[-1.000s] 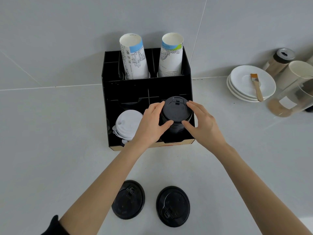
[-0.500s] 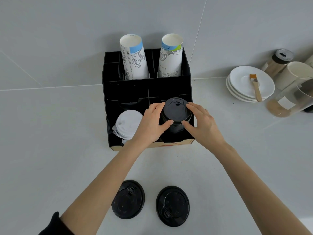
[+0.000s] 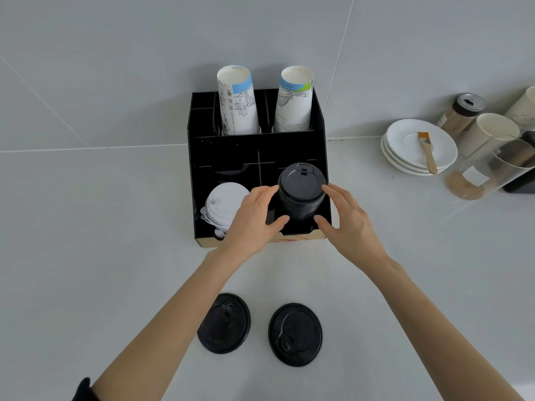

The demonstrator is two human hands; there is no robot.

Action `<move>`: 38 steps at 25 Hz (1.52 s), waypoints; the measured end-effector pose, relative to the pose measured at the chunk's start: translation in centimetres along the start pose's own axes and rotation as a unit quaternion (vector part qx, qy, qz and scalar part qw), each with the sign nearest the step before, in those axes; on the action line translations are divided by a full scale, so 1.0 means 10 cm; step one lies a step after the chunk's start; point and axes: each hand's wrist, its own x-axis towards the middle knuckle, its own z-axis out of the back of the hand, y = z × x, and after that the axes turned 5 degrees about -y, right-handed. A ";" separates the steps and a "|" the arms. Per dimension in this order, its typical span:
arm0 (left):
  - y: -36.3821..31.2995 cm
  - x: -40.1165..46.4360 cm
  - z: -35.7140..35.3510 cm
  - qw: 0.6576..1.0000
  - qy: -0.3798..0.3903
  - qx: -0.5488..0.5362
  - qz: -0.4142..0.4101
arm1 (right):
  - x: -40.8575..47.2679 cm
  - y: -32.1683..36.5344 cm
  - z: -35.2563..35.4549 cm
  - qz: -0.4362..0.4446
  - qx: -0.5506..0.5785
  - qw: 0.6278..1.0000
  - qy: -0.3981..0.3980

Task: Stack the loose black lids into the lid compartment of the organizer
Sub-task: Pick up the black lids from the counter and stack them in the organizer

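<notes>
Left hand (image 3: 251, 219): we curl its fingers and thumb around the left side of the stack of black lids (image 3: 301, 192). Right hand (image 3: 348, 224): we spread it against the right side of the same stack, thumb low at the front, fingertips at the top rim; whether the grip is firm we cannot tell. Between them the stack stands upright in the front right compartment of the black organizer (image 3: 256, 149), its top lid rising above the compartment walls.

Front left compartment: white lids (image 3: 224, 204), leaning.

Rear compartments: two stacks of paper cups, one with a blue band (image 3: 238, 101), one with a blue-green band (image 3: 294, 101).

Counter (image 3: 86, 227), near edge: first loose black lid (image 3: 224, 324) and second loose black lid (image 3: 295, 334), lying flat, side by side, apart from each other and well apart from the organizer.

Right of the organizer: stacked white saucers (image 3: 405, 140) with a small brush (image 3: 427, 150) lying on top.
</notes>
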 end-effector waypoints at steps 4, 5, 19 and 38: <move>0.09 -0.33 0.00 0.999 0.030 0.008 0.011 | -0.30 0.01 0.00 0.004 0.000 1.000 0.024; 0.12 -0.41 -0.01 0.999 0.035 0.010 0.011 | -0.38 0.01 -0.01 0.001 0.001 0.999 0.034; 0.24 -1.37 -0.38 0.983 0.168 0.051 0.042 | -1.37 -0.11 -0.31 -0.036 0.007 0.989 0.146; 0.24 -1.75 -0.70 0.983 0.141 0.109 0.045 | -1.48 -0.13 -0.47 -0.056 0.017 0.984 0.170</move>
